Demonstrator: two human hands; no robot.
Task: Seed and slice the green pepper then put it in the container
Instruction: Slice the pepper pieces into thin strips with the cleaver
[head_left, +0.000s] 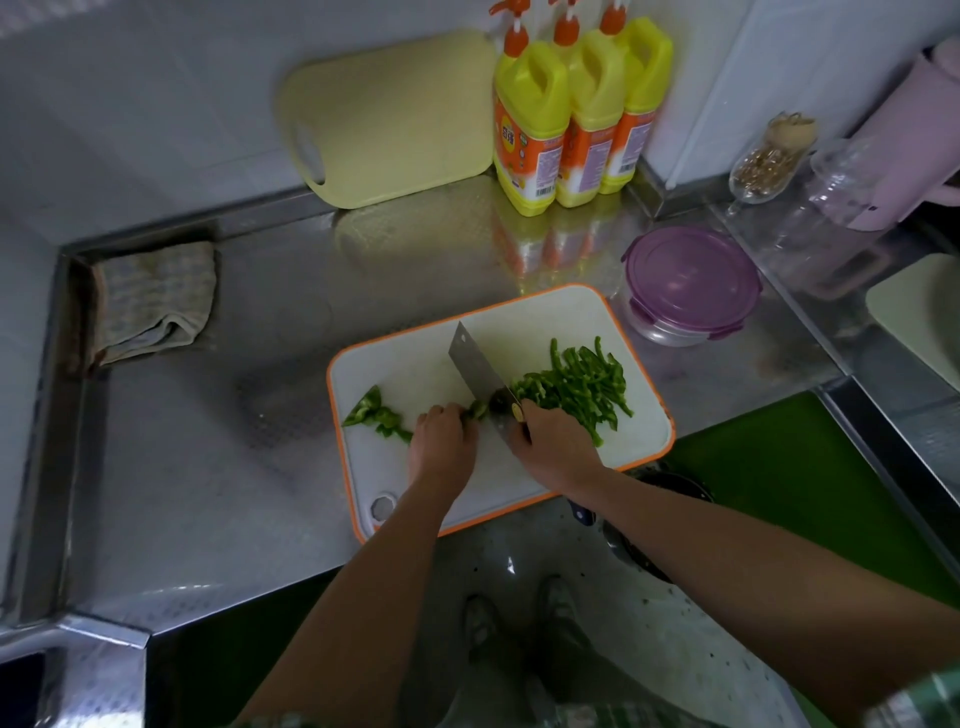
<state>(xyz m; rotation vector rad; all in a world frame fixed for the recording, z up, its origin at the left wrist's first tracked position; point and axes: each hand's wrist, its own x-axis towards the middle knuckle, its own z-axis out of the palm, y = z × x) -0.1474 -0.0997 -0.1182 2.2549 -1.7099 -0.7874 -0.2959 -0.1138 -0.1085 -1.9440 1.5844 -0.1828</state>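
A white cutting board with an orange rim (415, 364) lies on the steel counter. My left hand (441, 439) holds down a small piece of green pepper (477, 410) with curled fingers. My right hand (550, 441) grips the handle of a cleaver (475, 364), whose blade stands against that piece. A pile of green pepper strips (576, 384) lies on the board to the right of the blade. Uncut pepper pieces (376, 413) lie at the board's left edge. A round container with a purple lid (691, 280) sits closed behind the board's right corner.
Three yellow detergent bottles (576, 124) and a pale yellow cutting board (389, 119) stand against the back wall. A folded cloth (153, 301) lies at the left. Glass jars (769, 161) and a pink jug (904, 145) crowd the right. The counter edge runs just below the board.
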